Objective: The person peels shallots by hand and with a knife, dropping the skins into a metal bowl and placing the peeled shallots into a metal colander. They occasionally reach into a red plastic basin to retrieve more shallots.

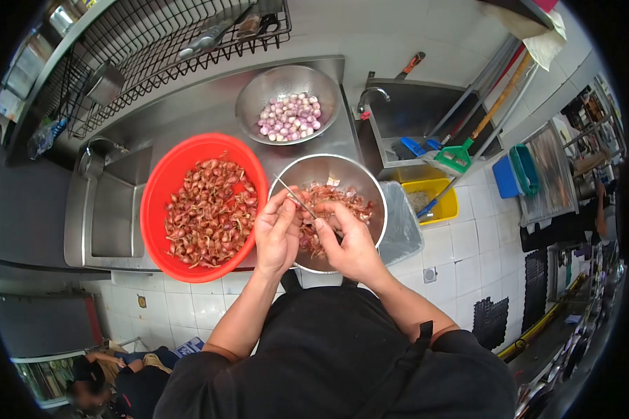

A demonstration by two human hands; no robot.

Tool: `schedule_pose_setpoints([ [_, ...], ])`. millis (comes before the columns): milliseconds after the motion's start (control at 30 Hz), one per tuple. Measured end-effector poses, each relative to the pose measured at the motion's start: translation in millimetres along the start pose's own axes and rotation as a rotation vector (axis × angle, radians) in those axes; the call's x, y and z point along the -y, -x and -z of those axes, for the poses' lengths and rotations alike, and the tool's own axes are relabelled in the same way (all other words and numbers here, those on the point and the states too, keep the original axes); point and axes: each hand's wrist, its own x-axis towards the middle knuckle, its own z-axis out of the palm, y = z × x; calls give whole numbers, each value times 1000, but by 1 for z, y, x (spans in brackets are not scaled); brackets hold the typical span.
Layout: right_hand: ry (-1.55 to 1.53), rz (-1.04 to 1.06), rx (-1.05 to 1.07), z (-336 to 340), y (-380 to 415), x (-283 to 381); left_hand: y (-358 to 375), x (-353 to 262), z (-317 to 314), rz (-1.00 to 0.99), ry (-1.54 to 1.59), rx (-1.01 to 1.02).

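Note:
My right hand (353,241) grips a small knife (297,197), its thin blade slanting up and left past my left fingertips. The fingers of my left hand (276,234) are pinched around a small pinkish shallot (291,200), mostly hidden by them. Both hands are over a steel bowl (379,192) that holds loose reddish-brown skins (349,202). On the left, a red basin (150,174) is filled with unpeeled shallots (210,213). Behind the bowl, a perforated steel colander (248,105) contains peeled purple-white shallots (290,119).
A sink (115,227) lies left of the red basin. A deeper sink (416,115) sits at the back right, near a green broom (454,159) and a yellow bucket (449,202). A wire rack (182,45) hangs above the counter. Other people (136,384) are at lower left.

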Motion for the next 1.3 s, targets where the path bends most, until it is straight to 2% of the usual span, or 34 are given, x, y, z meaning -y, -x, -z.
schedule_pose_setpoints([
  [67,10,31,-9,-1,0,-3,0,-2,0,-6,-18,12],
  [133,-3,166,-43,-1,1,5,0,-7,-3,-102,-149,27],
  [167,98,289,-63,-2,1,-4,1,-10,-4,-122,-169,15],
  [267,115,404,-78,-2,3,6,4,-17,-11,-171,-230,13],
  [400,125,425,-37,1,5,11,7,-21,-15,-248,-261,24],
  [567,88,479,-103,-2,5,18,12,-24,-20,-274,-333,46],
  [800,124,411,-96,-8,-1,8,13,-23,-17,-296,-344,32],
  [900,-36,483,-144,-10,-7,4,12,-24,-16,-259,-349,14],
  [967,-166,218,-69,-6,-3,9,12,-25,-16,-232,-297,38],
  [1167,-113,300,-116,-5,-10,0,11,-26,-13,-191,-301,63],
  [1300,-123,296,-63,-1,-6,11,10,-23,-11,-190,-306,49],
])
